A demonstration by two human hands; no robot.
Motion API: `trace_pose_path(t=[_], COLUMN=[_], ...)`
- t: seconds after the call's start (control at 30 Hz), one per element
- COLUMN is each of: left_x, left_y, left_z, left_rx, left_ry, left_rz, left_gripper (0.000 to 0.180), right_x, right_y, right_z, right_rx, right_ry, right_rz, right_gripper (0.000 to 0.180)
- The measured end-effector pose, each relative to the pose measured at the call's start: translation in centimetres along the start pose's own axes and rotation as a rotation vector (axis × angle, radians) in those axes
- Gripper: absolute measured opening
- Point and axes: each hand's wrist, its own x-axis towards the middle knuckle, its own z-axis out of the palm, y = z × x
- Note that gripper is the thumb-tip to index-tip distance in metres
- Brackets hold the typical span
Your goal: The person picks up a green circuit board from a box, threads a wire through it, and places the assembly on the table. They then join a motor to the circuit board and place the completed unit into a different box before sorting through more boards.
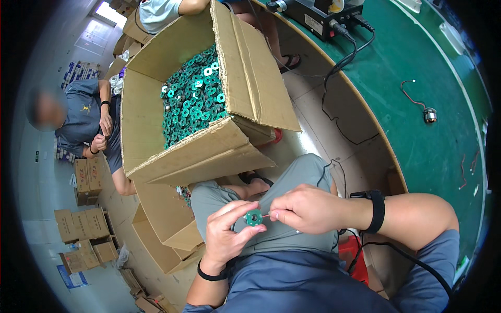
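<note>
Pinching green disc point(252, 218) at its fingertips point(259, 228), left hand point(226, 230) sits beside right hand point(298, 208) gripping red wire point(266, 215).

So we've got a round green board point(253, 223) held up, holed center facing us, thin red wire point(265, 215) at its right edge.
</note>
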Motion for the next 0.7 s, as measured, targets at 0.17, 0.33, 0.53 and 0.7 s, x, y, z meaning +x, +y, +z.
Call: trace_pose_path(t=[0.17, 0.33, 0.53, 0.7], left_x=[-0.1, 0.2, 0.2, 0.2], left_y=[0.1, -0.4, -0.6, -1.3], left_z=[0.0, -0.1, -0.4, -0.3], left_rx=[0.004, 0.008, -0.065, -0.06], left_ry=[0.021, 0.033, 0.01, 0.019], left_rz=[0.014, 0.008, -0.008, 0.008], left_gripper=[0.046, 0.045, 0.047, 0.047], right_x=[0.0, -0.2, 0.4, 0.2], right_y=[-0.3, -0.3, -0.7, -1.4], right_z=[0.0, -0.4, -1.1, -0.9], right_rx=[-0.017, -0.099, -0.077, -0.01], right_ry=[-0.013, -0.048, -0.076, -0.076], right_rz=[0.02, -0.01, -0.009, 0.017], right_gripper=[0.026, 0.02, 0.021, 0.02])
